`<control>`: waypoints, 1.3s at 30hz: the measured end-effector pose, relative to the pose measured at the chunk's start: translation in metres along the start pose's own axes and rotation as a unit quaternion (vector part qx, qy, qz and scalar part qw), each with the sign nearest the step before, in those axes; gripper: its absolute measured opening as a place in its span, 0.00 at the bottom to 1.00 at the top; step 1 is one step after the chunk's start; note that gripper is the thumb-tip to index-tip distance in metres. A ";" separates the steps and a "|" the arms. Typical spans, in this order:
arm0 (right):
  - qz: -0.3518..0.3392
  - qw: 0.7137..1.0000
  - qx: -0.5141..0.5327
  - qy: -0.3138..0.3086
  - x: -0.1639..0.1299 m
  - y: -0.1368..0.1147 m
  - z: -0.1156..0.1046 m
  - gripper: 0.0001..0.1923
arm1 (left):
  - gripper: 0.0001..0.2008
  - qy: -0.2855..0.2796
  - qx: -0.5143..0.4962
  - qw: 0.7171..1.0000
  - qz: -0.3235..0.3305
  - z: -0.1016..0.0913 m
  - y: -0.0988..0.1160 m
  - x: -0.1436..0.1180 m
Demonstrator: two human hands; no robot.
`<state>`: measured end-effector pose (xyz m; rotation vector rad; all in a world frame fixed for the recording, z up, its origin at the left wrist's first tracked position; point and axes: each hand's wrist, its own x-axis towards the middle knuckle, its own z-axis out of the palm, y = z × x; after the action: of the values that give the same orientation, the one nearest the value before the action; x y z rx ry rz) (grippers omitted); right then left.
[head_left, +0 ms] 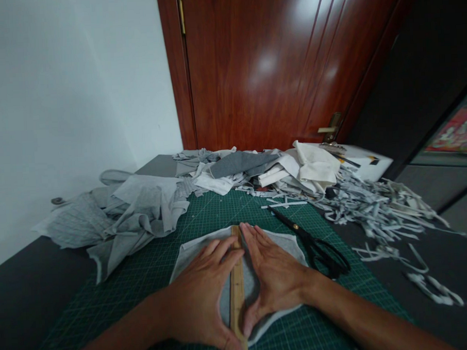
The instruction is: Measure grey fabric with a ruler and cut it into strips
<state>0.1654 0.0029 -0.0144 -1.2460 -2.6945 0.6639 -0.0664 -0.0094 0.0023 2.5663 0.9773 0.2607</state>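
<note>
A wooden ruler (237, 283) lies lengthwise over a piece of grey fabric (285, 240) on the green cutting mat (215, 209). My left hand (205, 284) rests at the ruler's left side, its thumb and fingertips touching the wood. Along the right side, my right hand (272, 271) lies flat on the fabric, fingers stretched forward and thumb near the ruler's edge. Neither hand is wrapped around anything. Black scissors (311, 241) lie on the mat just right of the fabric, blades pointing away to the left. Both hands hide part of the fabric.
Crumpled grey cloth (142, 205) is heaped at the left. Folded grey and white fabrics (248, 164) pile up at the back. Thin cut strips (374, 205) spread over the right side, beside a white box (372, 161). A brown door (259, 65) stands behind the table.
</note>
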 end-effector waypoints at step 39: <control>-0.031 0.998 0.018 0.044 -0.006 0.012 0.005 0.83 | 0.69 0.024 0.040 0.999 -0.010 0.023 -0.019 -0.014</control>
<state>0.1762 0.0031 -0.0238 -1.1489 -2.6264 0.6320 -0.0816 -0.0122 -0.0272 2.6315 1.0492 0.2838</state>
